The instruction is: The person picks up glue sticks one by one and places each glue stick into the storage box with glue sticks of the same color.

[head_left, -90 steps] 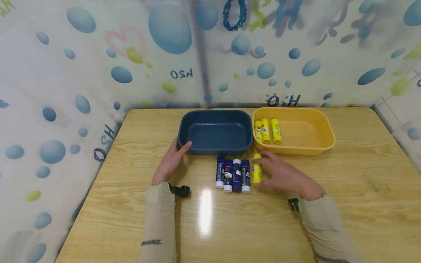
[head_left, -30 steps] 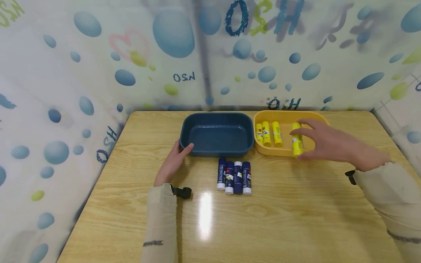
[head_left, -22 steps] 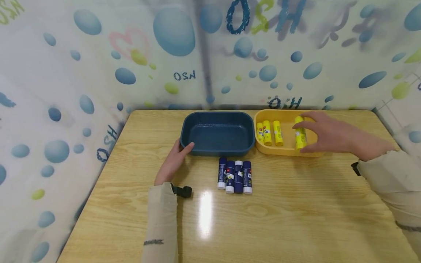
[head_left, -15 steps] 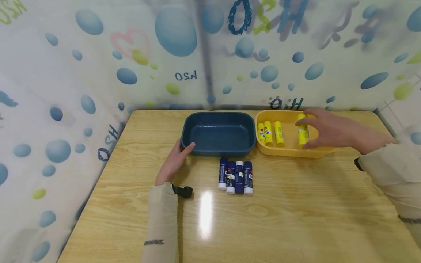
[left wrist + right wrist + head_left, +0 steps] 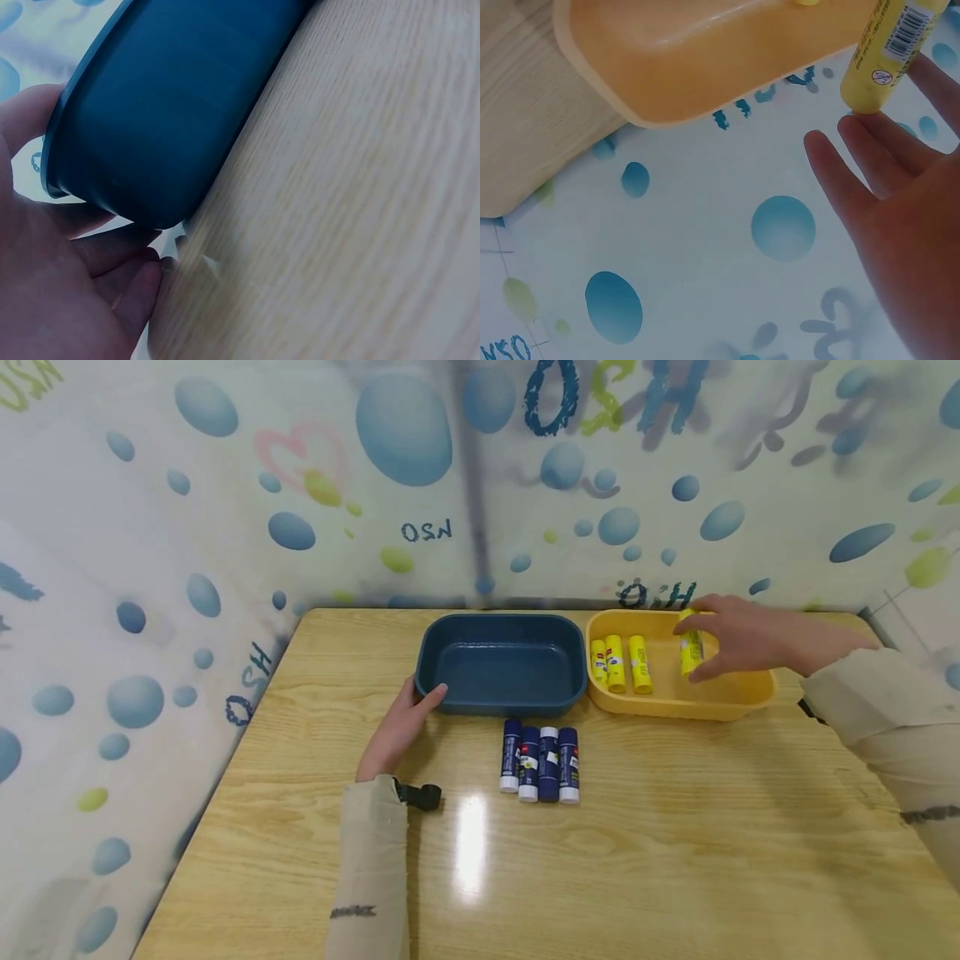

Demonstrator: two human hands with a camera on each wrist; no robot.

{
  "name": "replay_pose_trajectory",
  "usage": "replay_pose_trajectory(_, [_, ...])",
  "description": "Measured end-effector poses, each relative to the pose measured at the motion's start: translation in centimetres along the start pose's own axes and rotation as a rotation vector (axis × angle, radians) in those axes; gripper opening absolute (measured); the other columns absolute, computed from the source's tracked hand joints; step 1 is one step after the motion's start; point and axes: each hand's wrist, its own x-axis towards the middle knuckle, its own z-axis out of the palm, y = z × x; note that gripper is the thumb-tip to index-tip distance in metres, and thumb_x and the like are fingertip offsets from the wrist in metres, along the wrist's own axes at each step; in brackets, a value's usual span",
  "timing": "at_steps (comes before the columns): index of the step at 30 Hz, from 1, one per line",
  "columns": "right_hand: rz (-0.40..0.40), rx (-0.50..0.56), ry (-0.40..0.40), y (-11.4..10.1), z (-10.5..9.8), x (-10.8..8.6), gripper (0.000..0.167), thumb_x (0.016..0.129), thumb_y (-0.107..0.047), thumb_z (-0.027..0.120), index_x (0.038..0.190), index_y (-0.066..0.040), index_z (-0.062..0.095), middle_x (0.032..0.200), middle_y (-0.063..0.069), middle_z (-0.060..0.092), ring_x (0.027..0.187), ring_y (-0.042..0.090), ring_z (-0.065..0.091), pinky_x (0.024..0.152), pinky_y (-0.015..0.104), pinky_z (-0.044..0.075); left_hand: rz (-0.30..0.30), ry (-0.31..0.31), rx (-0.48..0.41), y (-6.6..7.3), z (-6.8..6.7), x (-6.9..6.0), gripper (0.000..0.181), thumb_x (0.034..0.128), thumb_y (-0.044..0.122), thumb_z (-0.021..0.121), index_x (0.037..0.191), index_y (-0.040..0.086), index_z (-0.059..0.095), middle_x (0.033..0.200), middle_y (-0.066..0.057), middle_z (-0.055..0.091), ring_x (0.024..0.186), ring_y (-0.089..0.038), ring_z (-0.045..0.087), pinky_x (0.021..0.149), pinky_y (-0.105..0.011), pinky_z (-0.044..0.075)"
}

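In the head view, my left hand [image 5: 397, 731] holds the near left corner of a dark blue plastic bin [image 5: 502, 707]. The left wrist view shows the thumb over its rim and the fingers [image 5: 116, 247] against its outer side. My right hand [image 5: 757, 631] pinches a yellow glue stick [image 5: 691, 652], roughly upright, above the orange-yellow bin [image 5: 675, 707]. In the right wrist view the stick [image 5: 889, 60] has a barcode, and several fingers are spread below it. Inside that bin, 3 yellow glue sticks [image 5: 615, 665] lie at the left end.
Several navy glue sticks with white ends [image 5: 548, 766] lie side by side on the wooden table [image 5: 637, 860], in front of the blue bin. Both bins stand next to each other along the table's back edge, against a patterned wall covering [image 5: 510, 510].
My right hand has taken the yellow glue stick from beside the navy ones and carried it right and back over the orange-yellow bin. The left hand keeps its hold on the blue bin.
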Motion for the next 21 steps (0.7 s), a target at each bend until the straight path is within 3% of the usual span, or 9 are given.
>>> replay_pose_trajectory(4, [0.007, 0.014, -0.013, 0.4, 0.0, 0.9, 0.079, 0.064, -0.057, 0.07, 0.122, -0.005, 0.052, 0.13, 0.028, 0.029, 0.113, 0.045, 0.031, 0.087, 0.06, 0.03, -0.001, 0.005, 0.003, 0.0, 0.1, -0.1, 0.088, 0.0784, 0.062, 0.051, 0.144, 0.022, 0.009, 0.147, 0.001, 0.015, 0.132, -0.013, 0.014, 0.105, -0.04, 0.017])
replay_pose_trajectory(8, [0.04, 0.039, -0.027, 0.8, 0.4, 2.0, 0.08, 0.063, -0.058, 0.07, 0.122, -0.005, 0.053, 0.128, 0.027, 0.031, 0.111, 0.043, 0.033, 0.087, 0.059, 0.031, 0.003, 0.016, 0.009, -1.3, 0.0, 0.9, 0.088, 0.076, 0.065, 0.051, 0.144, 0.026, 0.009, 0.146, 0.005, 0.015, 0.132, -0.012, 0.015, 0.105, -0.041, 0.017])
replay_pose_trajectory(11, [0.058, 0.046, -0.043, 1.0, 0.8, 2.8, 0.08, 0.063, -0.057, 0.071, 0.122, -0.006, 0.052, 0.13, 0.027, 0.03, 0.113, 0.044, 0.031, 0.088, 0.06, 0.031, 0.011, 0.02, -0.001, -1.5, 0.0, 1.0, 0.087, 0.0769, 0.064, 0.051, 0.144, 0.026, 0.01, 0.146, 0.004, 0.016, 0.132, -0.012, 0.015, 0.105, -0.041, 0.017])
replay_pose_trajectory(21, [0.006, -0.043, -0.065, 0.4, 2.1, 4.6, 0.069, 0.065, -0.044, 0.075, 0.12, -0.008, 0.056, 0.125, 0.025, 0.039, 0.107, 0.04, 0.042, 0.082, 0.054, 0.039, 0.023, 0.023, -0.016, -1.4, 0.0, 1.0, 0.077, 0.0836, 0.054, 0.051, 0.144, 0.025, 0.011, 0.146, 0.003, 0.017, 0.132, -0.014, 0.016, 0.105, -0.042, 0.017])
